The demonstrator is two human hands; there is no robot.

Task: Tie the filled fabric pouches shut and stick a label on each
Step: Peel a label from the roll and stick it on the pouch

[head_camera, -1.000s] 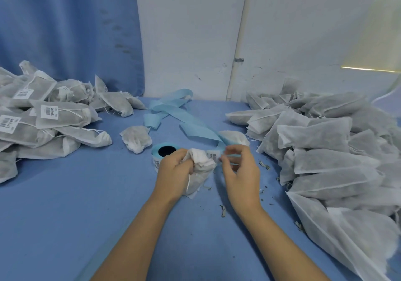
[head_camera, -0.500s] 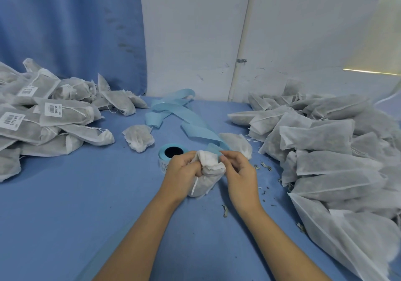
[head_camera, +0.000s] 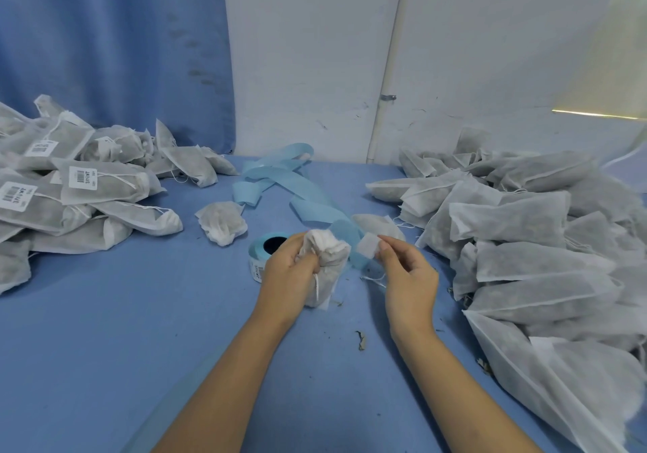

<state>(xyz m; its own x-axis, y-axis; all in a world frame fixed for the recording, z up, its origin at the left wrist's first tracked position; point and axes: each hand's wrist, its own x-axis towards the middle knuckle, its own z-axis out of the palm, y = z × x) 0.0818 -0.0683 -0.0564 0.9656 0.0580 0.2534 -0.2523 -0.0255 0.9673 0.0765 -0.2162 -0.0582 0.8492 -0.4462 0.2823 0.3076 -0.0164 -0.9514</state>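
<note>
A pouch (head_camera: 324, 270) of matt, fuzzy non-woven cloth, gathered with thin white string (head_camera: 317, 286), is being gripped. A small matt paper label (head_camera: 367, 247) is being pinched. Smooth pale-blue backing paper (head_camera: 276, 177) is being borne by a smooth, matt blue tabletop (head_camera: 105, 330), backed by a blue cloth curtain (head_camera: 105, 50).

blue curtain (head_camera: 115, 50), white wall (head_camera: 490, 50), blue table (head_camera: 105, 347)

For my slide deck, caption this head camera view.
Left hand grips a gathered pouch while right hand pinches a label near the label roll.
</note>
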